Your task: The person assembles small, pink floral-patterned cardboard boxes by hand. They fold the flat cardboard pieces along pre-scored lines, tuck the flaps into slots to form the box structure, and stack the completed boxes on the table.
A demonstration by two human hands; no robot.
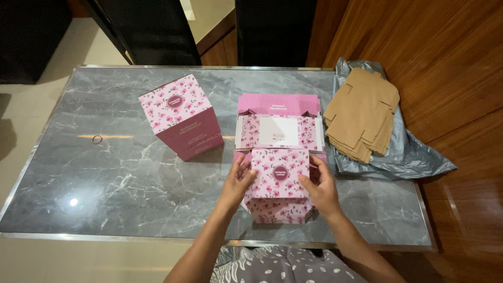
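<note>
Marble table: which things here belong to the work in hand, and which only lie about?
In hand:
floral box, held by left hand and right hand
flat pink box stack
finished pink box

Lying about:
brown cardboard blanks
grey plastic bag
rubber band

Warm, fairly dim indoor light falls from above. On the glossy marble table (131, 183), well left of the hands and nearer the front edge, a small white lamp glare (74, 202) shows, and farther up on that side an orange streak of reflection (112, 137). The assembled box (181, 116) up and left of the hands throws a soft shadow to its right. Focus is sharp at the hands; the far corners go dark, and the table edges bow from wide-angle distortion. No motion blur.
</note>
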